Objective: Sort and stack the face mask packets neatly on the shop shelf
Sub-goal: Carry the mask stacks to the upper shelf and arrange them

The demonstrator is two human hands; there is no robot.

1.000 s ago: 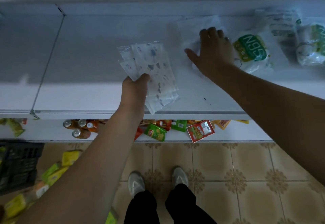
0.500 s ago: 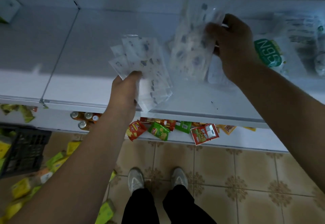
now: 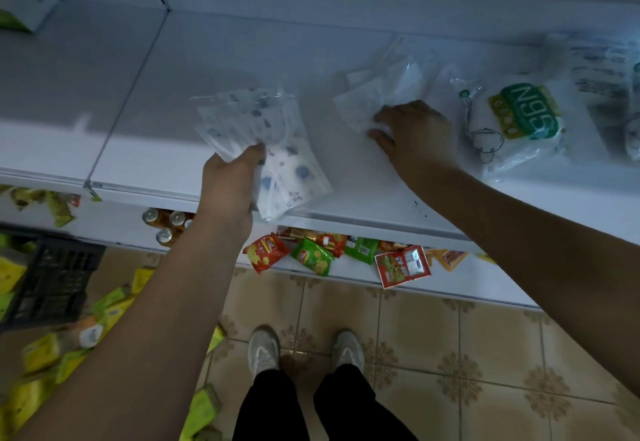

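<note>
My left hand (image 3: 231, 180) grips a fanned bundle of clear packets of patterned face masks (image 3: 263, 135) over the front of the white shelf (image 3: 221, 59). My right hand (image 3: 414, 134) rests with spread fingers on a loose heap of clear packets of white masks (image 3: 384, 88) lying on the shelf. Whether its fingers pinch a packet is hidden. A bag of N95 masks with a green label (image 3: 519, 118) lies just right of that hand. More mask bags (image 3: 602, 73) sit at the far right, blurred.
A white and green box (image 3: 24, 7) stands at the shelf's far left. The lower shelf holds snack packets (image 3: 311, 255) and cans (image 3: 166, 224). A dark crate (image 3: 52, 281) and yellow packets (image 3: 52, 354) lie on the tiled floor at left, near my feet.
My right hand lifted a patterned packet half a second ago; that packet now sits with the bundle in my left hand. My right hand has come back down onto the white mask packets.
</note>
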